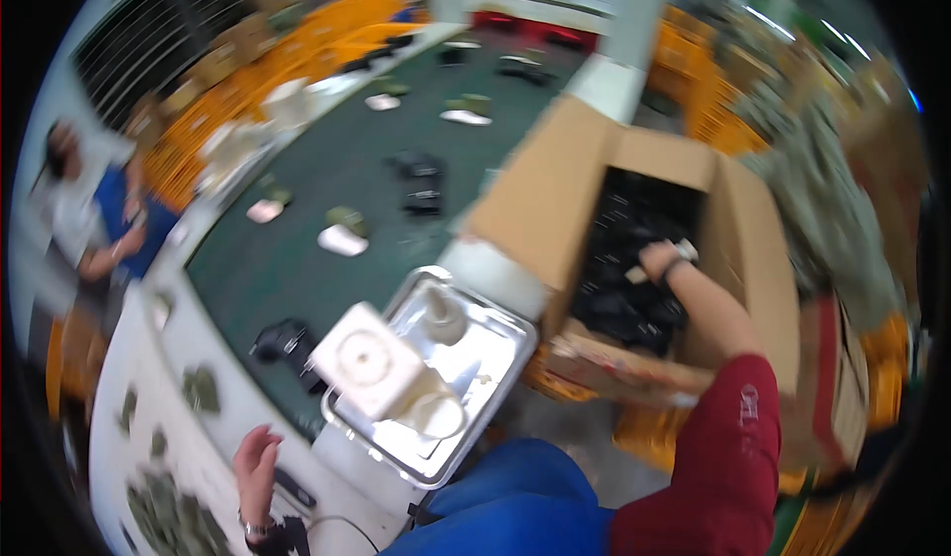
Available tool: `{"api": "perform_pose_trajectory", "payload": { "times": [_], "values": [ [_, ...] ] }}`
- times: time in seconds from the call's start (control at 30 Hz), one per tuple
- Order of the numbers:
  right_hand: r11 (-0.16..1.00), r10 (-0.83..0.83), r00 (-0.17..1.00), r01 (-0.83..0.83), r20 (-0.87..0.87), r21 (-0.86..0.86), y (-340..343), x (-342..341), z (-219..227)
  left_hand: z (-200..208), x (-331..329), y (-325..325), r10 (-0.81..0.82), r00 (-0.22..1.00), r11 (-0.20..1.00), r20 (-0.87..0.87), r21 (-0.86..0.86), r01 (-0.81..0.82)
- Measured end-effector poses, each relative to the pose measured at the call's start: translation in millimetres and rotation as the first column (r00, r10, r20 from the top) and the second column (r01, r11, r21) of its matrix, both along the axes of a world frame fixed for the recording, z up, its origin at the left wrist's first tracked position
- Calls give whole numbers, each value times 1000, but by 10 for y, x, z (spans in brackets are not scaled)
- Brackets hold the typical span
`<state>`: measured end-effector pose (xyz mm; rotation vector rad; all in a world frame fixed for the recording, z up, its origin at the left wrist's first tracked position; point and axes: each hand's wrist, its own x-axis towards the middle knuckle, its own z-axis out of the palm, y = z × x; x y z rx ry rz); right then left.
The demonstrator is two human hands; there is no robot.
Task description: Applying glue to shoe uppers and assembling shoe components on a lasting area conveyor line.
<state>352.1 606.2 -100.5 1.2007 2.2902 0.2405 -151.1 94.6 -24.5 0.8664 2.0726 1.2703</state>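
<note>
My right arm, in a dark red sleeve, reaches into an open cardboard box [748,229]. My right hand [662,259] is over the dark, glossy black pieces [624,303] inside, its fingers curled and blurred. A small pale bit shows at the fingertips; what they grip is hidden. My left hand [258,462], with a watch at its wrist, hovers over the white table edge, fingers loosely apart and holding nothing. Next to it lies a small dark device [295,489]. A metal tray [515,343] holds a white boxy container [367,358], a grey bottle [443,318] and a roll of tape [438,417].
A green conveyor belt [327,160] carries black parts [421,185] and olive-and-white pieces [344,234]. Olive pieces [168,516] are heaped on the white table at lower left. Another person [99,209] works across the belt. Orange crates [277,46] line the back.
</note>
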Motion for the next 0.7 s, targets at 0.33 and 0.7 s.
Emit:
{"api": "perform_pose_trajectory", "payload": {
  "times": [0.33, 0.7],
  "values": [
    [965, 72, 991, -97, 109, 243, 446, 321, -682, -105, 925, -256, -25, 996, 998, 88, -48, 29],
    [692, 482, 771, -44, -416, 721, -1210, 201, 2289, -110, 1210, 27, -406, 864, 879, -298, 131, 458]
  ]
}}
